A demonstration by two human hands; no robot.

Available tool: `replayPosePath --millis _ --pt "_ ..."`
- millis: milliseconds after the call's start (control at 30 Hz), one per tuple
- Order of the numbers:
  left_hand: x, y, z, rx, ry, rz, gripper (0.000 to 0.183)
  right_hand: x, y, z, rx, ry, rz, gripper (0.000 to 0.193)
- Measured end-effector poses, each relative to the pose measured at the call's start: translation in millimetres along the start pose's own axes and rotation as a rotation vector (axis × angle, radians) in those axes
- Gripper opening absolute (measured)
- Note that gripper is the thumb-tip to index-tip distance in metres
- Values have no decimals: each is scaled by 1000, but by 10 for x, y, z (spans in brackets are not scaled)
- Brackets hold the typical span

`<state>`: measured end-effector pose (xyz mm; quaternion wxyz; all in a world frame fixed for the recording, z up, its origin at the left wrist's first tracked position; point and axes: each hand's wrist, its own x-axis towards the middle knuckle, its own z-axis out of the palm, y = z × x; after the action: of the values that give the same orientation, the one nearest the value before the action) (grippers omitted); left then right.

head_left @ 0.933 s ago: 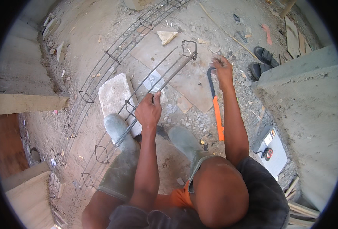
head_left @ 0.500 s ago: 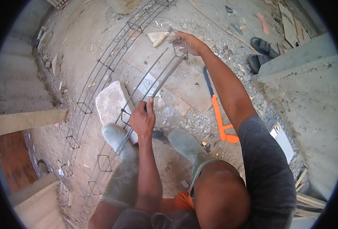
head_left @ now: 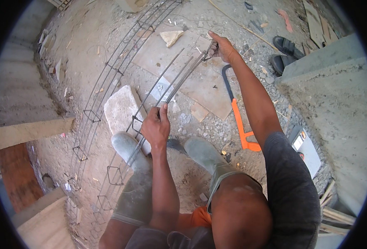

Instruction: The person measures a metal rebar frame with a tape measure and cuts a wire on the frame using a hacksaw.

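My left hand is wrapped round the thin steel bars of a rebar cage, thumb lying along them, beside a stirrup tied lower down. Those bars run up and to the right, with two loose ends showing. At the far end of the rightmost bars, my right hand has its fingers closed on a small bent-wire stirrup. The fingers partly cover the stirrup, so its full shape is hidden. A hacksaw with an orange handle and dark frame lies on the ground below my right forearm.
A second long rebar cage lies to the left. A pale stone block sits by my boot. Dark sandals are at the far right, beside a concrete wall. A stone chunk rests on a flat slab.
My right hand has moved right with the stirrup, spreading the rightmost bars away; a bar end that was at the stirrup now stands apart from it. My left hand stays nearly in place.
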<state>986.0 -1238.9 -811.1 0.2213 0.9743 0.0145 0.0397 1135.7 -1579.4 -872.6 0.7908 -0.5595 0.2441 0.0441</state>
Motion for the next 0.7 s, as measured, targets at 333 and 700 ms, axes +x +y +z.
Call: replayPosePath --millis 333,700 --pt "80 -15 25 18 -7 -48 56 -1707 221 163 17 174 -280 34" --pt "138 41 44 70 -60 -74 47 -1725 853 1172 -1130 311 -797 26"
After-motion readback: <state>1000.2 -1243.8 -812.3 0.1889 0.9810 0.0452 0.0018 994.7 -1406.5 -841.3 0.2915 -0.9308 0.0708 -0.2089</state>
